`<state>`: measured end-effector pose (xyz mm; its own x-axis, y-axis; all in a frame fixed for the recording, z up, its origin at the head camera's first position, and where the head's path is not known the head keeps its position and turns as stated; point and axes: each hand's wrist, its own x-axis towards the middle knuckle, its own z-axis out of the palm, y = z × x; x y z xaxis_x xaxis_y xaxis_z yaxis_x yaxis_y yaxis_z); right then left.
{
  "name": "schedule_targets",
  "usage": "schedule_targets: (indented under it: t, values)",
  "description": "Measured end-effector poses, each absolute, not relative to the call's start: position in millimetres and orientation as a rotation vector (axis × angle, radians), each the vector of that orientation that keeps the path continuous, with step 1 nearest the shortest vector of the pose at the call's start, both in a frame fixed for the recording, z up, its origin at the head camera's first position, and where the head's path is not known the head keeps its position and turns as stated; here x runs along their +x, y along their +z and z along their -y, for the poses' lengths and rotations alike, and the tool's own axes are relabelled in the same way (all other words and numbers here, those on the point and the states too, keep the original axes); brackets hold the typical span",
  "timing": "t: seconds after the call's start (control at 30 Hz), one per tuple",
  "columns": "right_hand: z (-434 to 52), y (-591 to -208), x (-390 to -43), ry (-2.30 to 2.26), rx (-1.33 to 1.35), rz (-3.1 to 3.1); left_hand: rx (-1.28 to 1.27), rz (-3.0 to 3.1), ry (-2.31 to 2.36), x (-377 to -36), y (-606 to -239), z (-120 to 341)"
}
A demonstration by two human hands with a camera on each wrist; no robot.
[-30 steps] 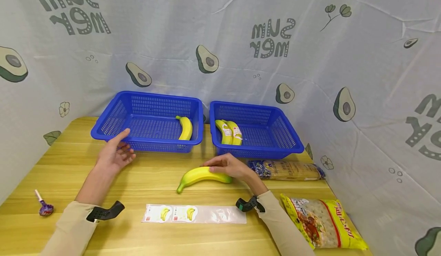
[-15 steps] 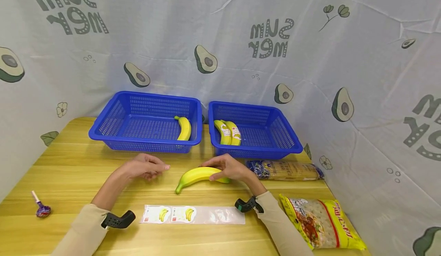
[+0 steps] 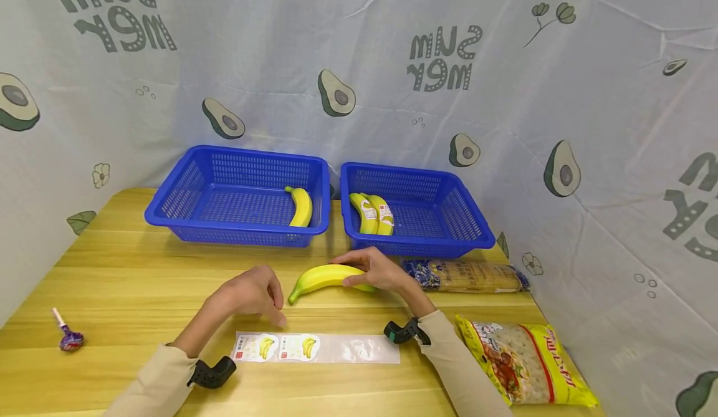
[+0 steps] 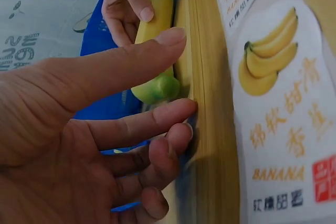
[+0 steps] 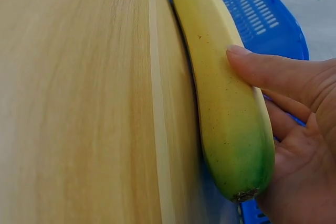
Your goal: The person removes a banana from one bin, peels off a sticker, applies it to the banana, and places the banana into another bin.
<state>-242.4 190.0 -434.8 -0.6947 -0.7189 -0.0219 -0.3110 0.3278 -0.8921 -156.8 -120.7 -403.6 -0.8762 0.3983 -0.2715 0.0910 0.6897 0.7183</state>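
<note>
My right hand holds a yellow banana with green ends, thumb on the near side and fingers on the far side. The banana lies along the wooden table, its stem pointing left. My left hand hovers just behind the left end of a clear strip bearing two banana stickers. In the left wrist view its thumb and loosely bent fingers stand apart with nothing between them, beside the printed banana label. The right wrist view shows the thumb on the banana's side.
At the back stand two blue baskets: the left basket has one plain banana, the right basket two labelled bananas. A noodle packet and a yellow food bag lie right. A lollipop lies left.
My left hand has moved from beside the left basket, rightward and toward me, to just behind the sticker strip. The right hand keeps hold of the banana almost in place.
</note>
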Motion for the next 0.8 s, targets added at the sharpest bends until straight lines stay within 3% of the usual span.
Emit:
schedule_targets:
  t: [0.3, 0.8]
  values:
    - [-190.1, -432.1, -241.9, -1.323, -0.944, -2.209, 0.398, -2.705, 0.599, -133.9, -393.1, 87.9]
    - [-192.0, -434.7, -243.2, -1.304, -0.912, -2.223, 0.508, -2.855, 0.443, -115.5, -401.4, 60.7]
